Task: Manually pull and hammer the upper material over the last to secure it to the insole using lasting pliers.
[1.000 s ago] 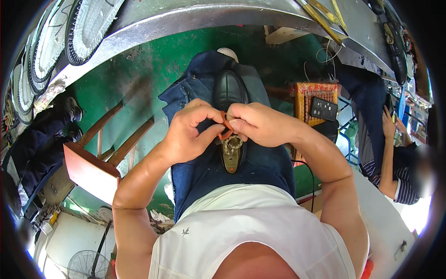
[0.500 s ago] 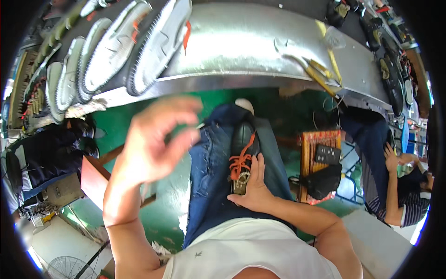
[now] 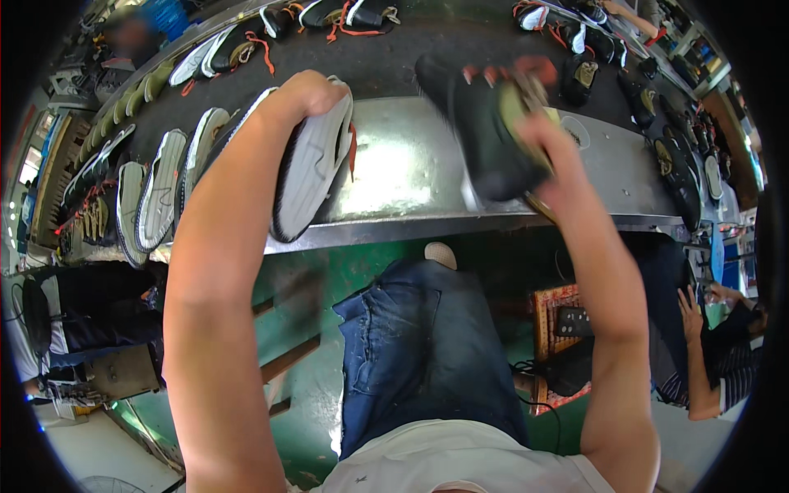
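Observation:
My left hand reaches over the metal bench and is closed on the far end of a sneaker. That sneaker lies on its side, its pale sole facing up, with an orange lace at its right edge. Its fingers are partly hidden behind the shoe. Above the bench, to the right, my right hand grips a black shoe with orange laces and an olive lining. Motion blurs both this shoe and the hand. A yellow-handled tool shows only in part below the shoe.
More pale-soled shoes line the bench's left side. Black shoes with orange laces stand along the dark belt. Beneath the bench's metal edge are my knees. A red-patterned stool and another person's arm are at right.
My right hand has lifted the black shoe from my lap to above the bench. My left hand has moved from mid-air onto the pale-soled sneaker. The view has tilted toward the bench's far side.

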### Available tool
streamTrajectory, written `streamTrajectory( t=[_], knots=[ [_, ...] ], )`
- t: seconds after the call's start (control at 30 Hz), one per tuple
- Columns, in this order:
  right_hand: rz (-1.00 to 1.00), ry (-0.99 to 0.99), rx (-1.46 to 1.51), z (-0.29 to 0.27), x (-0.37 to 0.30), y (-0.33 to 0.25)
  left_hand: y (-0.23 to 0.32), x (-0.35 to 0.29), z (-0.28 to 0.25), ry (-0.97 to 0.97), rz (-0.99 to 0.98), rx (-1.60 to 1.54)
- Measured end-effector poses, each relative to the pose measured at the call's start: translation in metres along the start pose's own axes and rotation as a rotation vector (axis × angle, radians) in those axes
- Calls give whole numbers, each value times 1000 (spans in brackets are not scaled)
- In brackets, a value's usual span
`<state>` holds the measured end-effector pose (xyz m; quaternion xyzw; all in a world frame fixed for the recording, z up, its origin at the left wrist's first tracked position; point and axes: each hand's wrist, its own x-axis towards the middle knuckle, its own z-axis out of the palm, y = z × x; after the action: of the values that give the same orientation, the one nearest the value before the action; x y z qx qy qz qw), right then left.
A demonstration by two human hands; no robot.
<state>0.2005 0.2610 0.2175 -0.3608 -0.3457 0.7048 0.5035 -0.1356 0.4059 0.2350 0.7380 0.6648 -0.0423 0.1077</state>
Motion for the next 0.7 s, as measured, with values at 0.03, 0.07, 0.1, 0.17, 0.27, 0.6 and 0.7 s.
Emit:
streamTrajectory(
  t=[0.03, 0.07, 0.1, 0.17, 0.27, 0.6, 0.7],
  knots=[
    [-79, -87, -129, -15, 59, -15, 3, -2, 5, 65, 16, -78],
    [-164, 23, -198, -24, 107, -20, 11, -23, 5, 91, 75, -320],
    [-225, 137, -384, -42, 155, -33, 19, -42, 5, 172, 154, -469],
    [-380, 370, -828, -86, 213, -38, 26, -84, -2, 163, 308, -841],
    [-434, 470, -1516, -84, 218, -30, 26, -169, 13, 293, 454, -1281],
    [-443, -44, -2104, -73, -80, 30, 86, -313, 219, 11, 103, -1806],
    [-481, 92, -1933, -80, -123, 34, 96, -319, 243, -154, 291, -1740]
  ],
)
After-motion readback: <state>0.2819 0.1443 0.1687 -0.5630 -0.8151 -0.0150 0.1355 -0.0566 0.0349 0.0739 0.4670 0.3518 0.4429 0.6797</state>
